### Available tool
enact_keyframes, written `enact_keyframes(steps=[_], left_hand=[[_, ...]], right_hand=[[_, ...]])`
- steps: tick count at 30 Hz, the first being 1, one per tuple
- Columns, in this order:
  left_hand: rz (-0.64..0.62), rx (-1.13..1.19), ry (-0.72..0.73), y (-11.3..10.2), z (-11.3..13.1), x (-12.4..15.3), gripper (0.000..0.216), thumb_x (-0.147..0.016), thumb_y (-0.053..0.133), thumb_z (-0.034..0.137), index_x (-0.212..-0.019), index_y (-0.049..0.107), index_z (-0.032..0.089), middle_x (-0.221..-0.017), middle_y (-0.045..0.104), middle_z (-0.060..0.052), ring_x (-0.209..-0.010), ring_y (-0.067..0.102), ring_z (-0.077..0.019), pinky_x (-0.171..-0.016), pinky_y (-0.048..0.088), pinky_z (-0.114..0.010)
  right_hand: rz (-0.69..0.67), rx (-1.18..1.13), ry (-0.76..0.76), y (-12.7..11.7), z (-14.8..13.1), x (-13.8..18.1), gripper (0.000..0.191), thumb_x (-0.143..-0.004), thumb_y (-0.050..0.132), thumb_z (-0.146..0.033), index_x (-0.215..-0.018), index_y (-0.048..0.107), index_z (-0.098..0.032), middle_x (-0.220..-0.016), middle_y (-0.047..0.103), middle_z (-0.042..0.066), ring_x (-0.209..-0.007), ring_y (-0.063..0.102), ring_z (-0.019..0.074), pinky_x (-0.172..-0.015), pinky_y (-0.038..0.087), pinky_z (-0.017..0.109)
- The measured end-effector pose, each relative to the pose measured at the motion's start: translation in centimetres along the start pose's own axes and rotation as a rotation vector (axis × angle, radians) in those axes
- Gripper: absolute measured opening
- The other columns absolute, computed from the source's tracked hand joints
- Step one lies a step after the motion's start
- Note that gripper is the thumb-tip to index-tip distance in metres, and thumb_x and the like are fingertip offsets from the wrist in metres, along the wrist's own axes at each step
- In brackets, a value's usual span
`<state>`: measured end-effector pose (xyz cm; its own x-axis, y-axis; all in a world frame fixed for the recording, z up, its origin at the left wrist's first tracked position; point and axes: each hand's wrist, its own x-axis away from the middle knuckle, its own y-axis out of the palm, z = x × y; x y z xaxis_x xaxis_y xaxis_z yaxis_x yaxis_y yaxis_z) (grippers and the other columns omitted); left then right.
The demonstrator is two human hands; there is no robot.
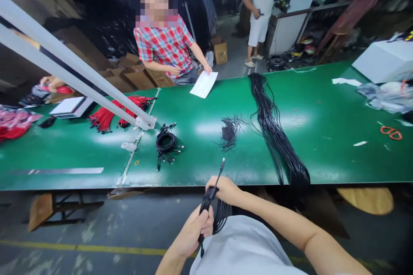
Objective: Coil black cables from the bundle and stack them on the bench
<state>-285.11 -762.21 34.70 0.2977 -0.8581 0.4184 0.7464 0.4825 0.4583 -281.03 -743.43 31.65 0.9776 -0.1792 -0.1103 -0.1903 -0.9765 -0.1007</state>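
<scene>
A coiled black cable is held in front of my body, just off the table's near edge. My left hand wraps round the lower left side of the coil. At the top of the coil, my right hand has its fingers closed on the cable; a light-tipped plug end points up beyond it. On the table ahead lies a loose pile of short black ties. A long bundle of black cables stretches to the right, and several coiled black cables sit to the left.
The green table runs across the view. A white metal post slants over its left part, near red cables and a steel ruler. Orange-handled scissors lie far right. Across the table a person holds a paper; another stands behind.
</scene>
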Motion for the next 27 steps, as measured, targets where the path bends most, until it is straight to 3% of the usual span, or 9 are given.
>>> enact_keyframes(steps=[3,8,11,13,16,19,22,25,27], left_hand=[[0.068,-0.028,0.076,1.3,1.0,-0.6,0.052,-0.083,0.066,0.065,-0.08,0.042,0.019,-0.056,0.028,0.012,-0.044,0.018,-0.002,-0.045,0.021,-0.019],[0.081,0.015,0.022,2.5,2.0,-1.7,0.049,-0.086,0.063,0.065,-0.082,0.043,0.02,-0.05,0.035,0.012,-0.035,0.022,-0.0025,-0.039,0.022,-0.019],[0.056,0.056,-0.045,2.7,2.3,-1.9,0.05,-0.083,0.066,0.064,-0.081,0.044,0.02,-0.05,0.03,0.014,-0.038,0.018,-0.0015,-0.039,0.019,-0.018],[-0.005,0.057,-0.108,3.0,2.4,-2.0,0.05,-0.084,0.066,0.064,-0.08,0.044,0.019,-0.051,0.029,0.013,-0.039,0.019,-0.0016,-0.04,0.018,-0.018],[-0.039,0.034,-0.093,3.2,2.6,-1.9,0.049,-0.085,0.064,0.064,-0.08,0.044,0.019,-0.052,0.027,0.013,-0.041,0.018,-0.0018,-0.041,0.018,-0.018],[0.035,-0.02,0.038,3.2,3.1,-1.9,0.048,-0.088,0.062,0.063,-0.082,0.045,0.019,-0.053,0.027,0.013,-0.041,0.019,-0.0022,-0.042,0.019,-0.019],[0.157,-0.031,0.099,3.3,3.5,-2.4,0.045,-0.09,0.06,0.061,-0.084,0.046,0.019,-0.053,0.03,0.012,-0.041,0.022,-0.0024,-0.042,0.021,-0.019],[0.255,0.036,0.016,3.5,3.6,-3.3,0.048,-0.086,0.063,0.063,-0.082,0.046,0.018,-0.053,0.032,0.011,-0.041,0.026,-0.0025,-0.044,0.025,-0.019],[0.329,0.096,-0.018,3.7,3.6,-3.6,0.051,-0.083,0.068,0.064,-0.079,0.046,0.018,-0.053,0.029,0.012,-0.042,0.024,-0.002,-0.044,0.024,-0.018]], right_hand=[[0.218,-0.32,0.268,1.8,1.8,0.8,0.021,-0.081,0.058,-0.039,-0.08,0.055,-0.019,-0.064,0.052,-0.002,-0.062,0.05,0.0126,-0.068,0.047,0.028],[0.281,-0.441,0.434,3.0,2.7,3.0,0.031,-0.087,0.049,-0.052,-0.087,0.05,-0.021,-0.065,0.047,-0.002,-0.059,0.049,0.0137,-0.065,0.05,0.031],[0.251,-0.186,0.248,0.5,1.8,2.7,0.022,-0.082,0.058,-0.034,-0.101,0.06,-0.022,-0.09,0.063,0.005,-0.086,0.061,0.0198,-0.086,0.051,0.037],[0.084,0.061,-0.005,-1.6,1.2,1.8,0.028,-0.081,0.053,-0.02,-0.106,0.066,-0.023,-0.106,0.066,0.008,-0.104,0.06,0.0213,-0.097,0.048,0.038],[-0.153,0.142,-0.139,-3.4,0.6,0.2,0.024,-0.082,0.05,-0.017,-0.093,0.07,-0.022,-0.097,0.068,0.008,-0.097,0.061,0.0201,-0.092,0.049,0.036],[0.035,-0.199,0.168,-2.0,1.0,-0.3,0.009,-0.08,0.059,-0.026,-0.083,0.065,-0.02,-0.08,0.064,0.004,-0.079,0.059,0.0169,-0.081,0.049,0.032],[0.214,-0.707,0.55,1.6,1.8,0.8,0.031,-0.083,0.064,-0.049,-0.079,0.055,-0.02,-0.061,0.047,-0.003,-0.059,0.046,0.0114,-0.065,0.047,0.028],[0.168,-0.85,0.664,3.2,2.7,1.9,0.051,-0.077,0.066,-0.068,-0.075,0.051,-0.019,-0.053,0.031,-0.008,-0.051,0.033,0.008,-0.061,0.046,0.028],[0.131,-0.821,0.679,1.1,3.6,1.7,0.051,-0.071,0.075,-0.064,-0.077,0.053,-0.018,-0.054,0.034,-0.009,-0.052,0.036,0.0073,-0.064,0.048,0.028]])
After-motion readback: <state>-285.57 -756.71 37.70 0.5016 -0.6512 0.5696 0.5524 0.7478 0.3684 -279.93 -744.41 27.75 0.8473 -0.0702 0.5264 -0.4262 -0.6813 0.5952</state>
